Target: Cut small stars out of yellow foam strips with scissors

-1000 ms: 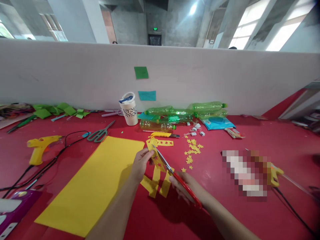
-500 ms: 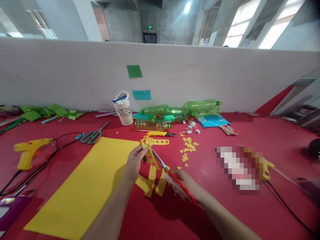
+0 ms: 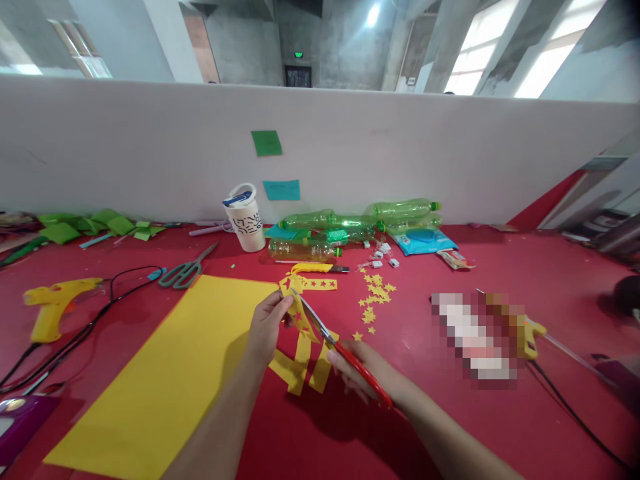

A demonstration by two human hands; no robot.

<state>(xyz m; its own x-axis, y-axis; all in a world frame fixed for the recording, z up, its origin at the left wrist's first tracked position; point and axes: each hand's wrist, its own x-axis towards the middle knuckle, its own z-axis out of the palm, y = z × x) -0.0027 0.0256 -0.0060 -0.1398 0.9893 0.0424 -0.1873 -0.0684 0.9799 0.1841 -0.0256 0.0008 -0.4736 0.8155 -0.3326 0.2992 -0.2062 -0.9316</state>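
Note:
My left hand [image 3: 267, 325] pinches a yellow paper strip [image 3: 301, 319] with star-shaped holes, held just above the red table [image 3: 450, 413]. My right hand [image 3: 361, 373] is closed round the red handles of a pair of scissors [image 3: 336, 345], whose blades reach into the strip near my left fingers. More cut yellow strips [image 3: 300, 363] hang and lie below the hands. A large yellow paper sheet [image 3: 173, 373] lies to the left. Small yellow cut-out stars [image 3: 376, 293] are scattered to the right of the strip.
A yellow glue gun [image 3: 53, 303] with a black cable lies at left; grey scissors [image 3: 184, 270] and a white cup [image 3: 245, 220] stand behind the sheet. Green plastic bottles [image 3: 350, 223] lie by the white wall. A second glue gun [image 3: 535, 333] is at right. Green paper scraps [image 3: 95, 223] sit far left.
The view has shifted slightly, so things on the table sit further left. Both hands stay on the strip and scissors, with the blades still in the paper.

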